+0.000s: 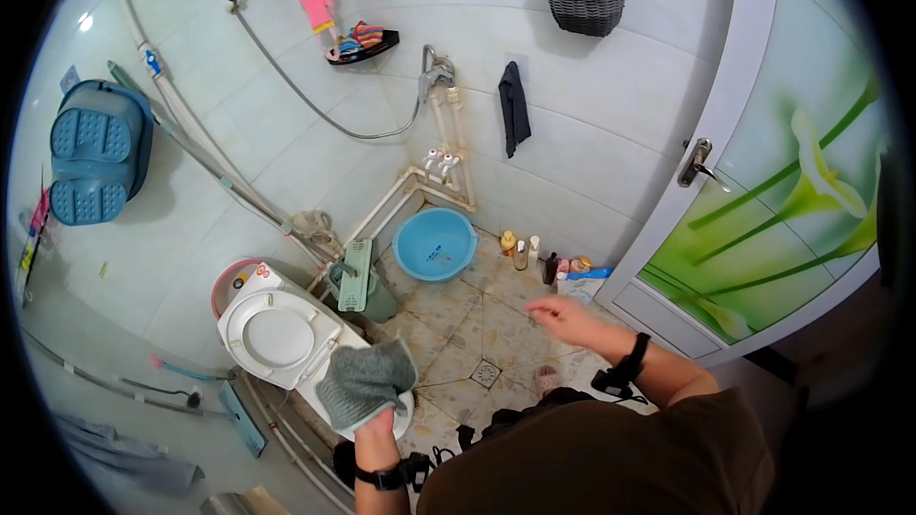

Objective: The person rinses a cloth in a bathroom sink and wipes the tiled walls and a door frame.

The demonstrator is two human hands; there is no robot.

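Observation:
My left hand (pixel 379 424) holds a grey-green cloth (pixel 367 383), which drapes over the fingers and hides most of them. The cloth is above the near end of a white toilet (pixel 315 383), whose oval white seat (pixel 250 355) lies beyond it. I cannot tell whether cloth and toilet touch. Out to the right, over the tiled floor, my right hand (pixel 571 320) is held in the air with nothing in it. Its fingers point left, loosely stretched and a little blurred.
A green bin (pixel 380 303) stands beside the toilet, and a blue basin (pixel 435 244) sits in the corner under pipes. Several bottles (pixel 520 255) line the far wall. The white-framed door (pixel 668 200) is at the right. A floor drain (pixel 486 374) lies between my arms.

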